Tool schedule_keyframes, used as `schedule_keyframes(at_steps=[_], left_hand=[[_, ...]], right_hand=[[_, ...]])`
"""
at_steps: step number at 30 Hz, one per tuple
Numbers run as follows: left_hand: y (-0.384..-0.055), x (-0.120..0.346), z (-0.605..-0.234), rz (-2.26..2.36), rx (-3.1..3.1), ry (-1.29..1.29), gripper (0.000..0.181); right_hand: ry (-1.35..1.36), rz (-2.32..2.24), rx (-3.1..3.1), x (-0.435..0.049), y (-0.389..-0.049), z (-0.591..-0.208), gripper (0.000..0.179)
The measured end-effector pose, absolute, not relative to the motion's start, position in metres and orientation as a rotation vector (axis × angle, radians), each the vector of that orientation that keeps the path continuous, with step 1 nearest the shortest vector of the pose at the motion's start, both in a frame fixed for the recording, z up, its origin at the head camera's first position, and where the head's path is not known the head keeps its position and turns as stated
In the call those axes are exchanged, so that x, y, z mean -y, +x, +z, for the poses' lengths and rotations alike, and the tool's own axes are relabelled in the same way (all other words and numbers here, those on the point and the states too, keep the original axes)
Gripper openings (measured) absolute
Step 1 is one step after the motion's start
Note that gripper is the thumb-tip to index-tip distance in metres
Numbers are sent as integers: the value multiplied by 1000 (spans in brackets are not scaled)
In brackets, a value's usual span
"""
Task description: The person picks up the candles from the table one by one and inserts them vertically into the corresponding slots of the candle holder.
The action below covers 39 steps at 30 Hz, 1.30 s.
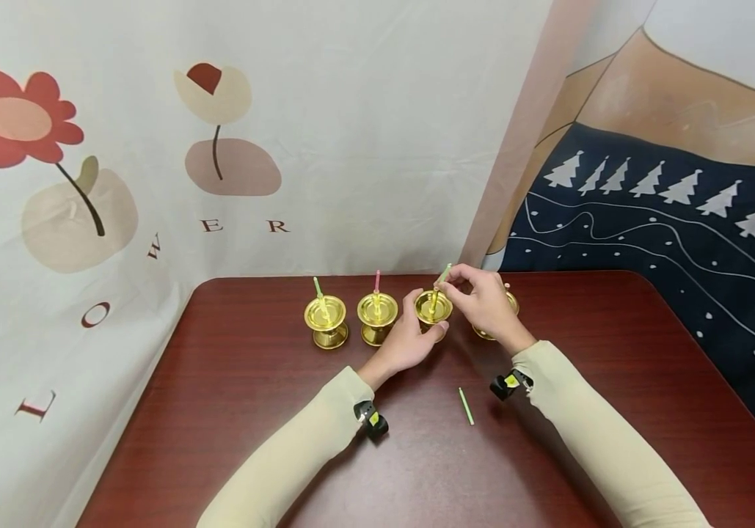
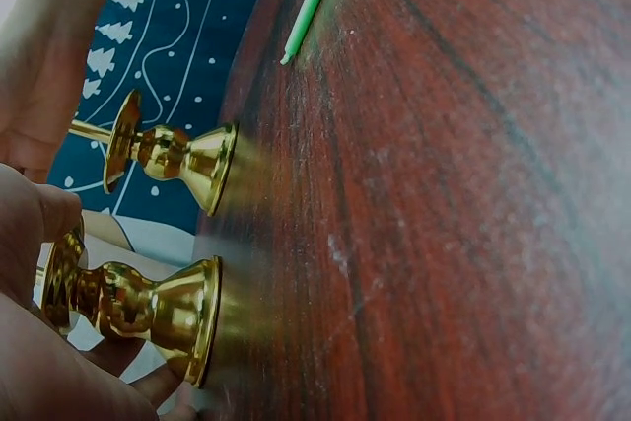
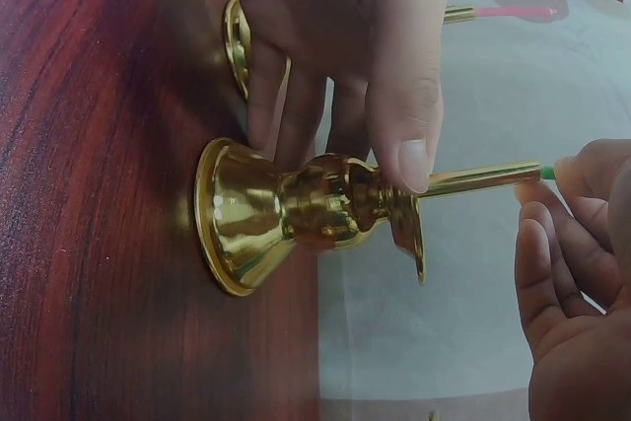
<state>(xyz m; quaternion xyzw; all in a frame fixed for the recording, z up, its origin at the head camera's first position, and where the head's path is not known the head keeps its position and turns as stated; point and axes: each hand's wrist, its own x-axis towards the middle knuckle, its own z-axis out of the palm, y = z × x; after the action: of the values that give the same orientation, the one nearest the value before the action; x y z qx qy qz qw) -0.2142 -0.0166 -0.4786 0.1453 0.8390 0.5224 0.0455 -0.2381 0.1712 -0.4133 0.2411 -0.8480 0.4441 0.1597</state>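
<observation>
My left hand [image 1: 410,341] grips a brass candle holder [image 1: 434,306], third from the left in a row. Its thumb presses the dish [image 3: 409,234] while the fingers reach behind the stem, as the right wrist view shows. Above that dish, my right hand [image 1: 486,301] pinches a thin green candle [image 1: 445,274], whose lower end sits at the mouth of the holder's upright tube [image 3: 483,180]. Most of the candle is hidden by fingers in the right wrist view. Partly behind the right hand stands a fourth brass holder [image 2: 163,153].
To the left are two brass holders, one with a green candle [image 1: 318,287], the other with a pink candle [image 1: 378,281]. A loose green candle [image 1: 466,406] lies on the dark red table [image 1: 245,411]. Printed cloth [image 1: 377,147] hangs along the table's far edge.
</observation>
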Motion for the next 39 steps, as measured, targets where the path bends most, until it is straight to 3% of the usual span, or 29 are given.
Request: schedule_keyframes(at_steps=[39], left_hand=[[-209, 17, -473, 1572, -2557, 448, 86]], right_hand=[[793, 1185, 2390, -172, -240, -415, 5]])
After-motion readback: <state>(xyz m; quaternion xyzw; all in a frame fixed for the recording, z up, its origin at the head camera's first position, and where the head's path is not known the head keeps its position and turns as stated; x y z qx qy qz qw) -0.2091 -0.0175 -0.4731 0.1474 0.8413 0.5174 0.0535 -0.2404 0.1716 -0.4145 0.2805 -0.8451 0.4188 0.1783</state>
